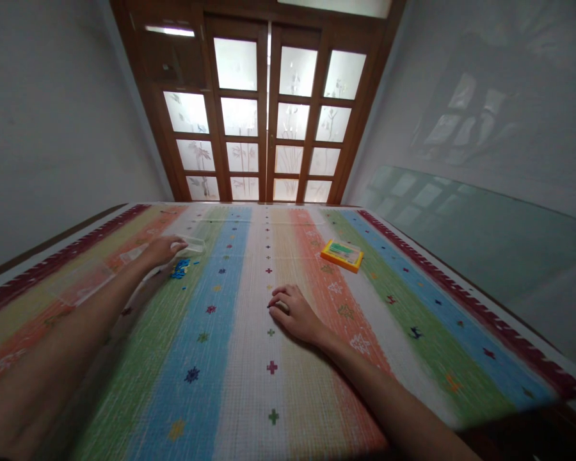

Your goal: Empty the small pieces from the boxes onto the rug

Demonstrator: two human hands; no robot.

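My left hand [164, 250] reaches to the left side of the table, its fingers closed on the near end of a clear plastic box [194, 244]. Just below that hand lies a pile of small blue pieces [180, 269] with a little yellow among them; a few have strayed to the side. My right hand [294, 314] rests on the cloth near the middle, fingers curled in toward the thumb. Whatever may be between those fingertips is too small or hidden to make out.
A striped tablecloth [249, 358] covers the table. Right of centre lies a yellow-edged box [342, 255] with green contents showing. A clear plastic tray or lid [84, 282] lies beyond my left forearm. Walls flank both sides, and wooden glazed doors [269, 115] stand behind.
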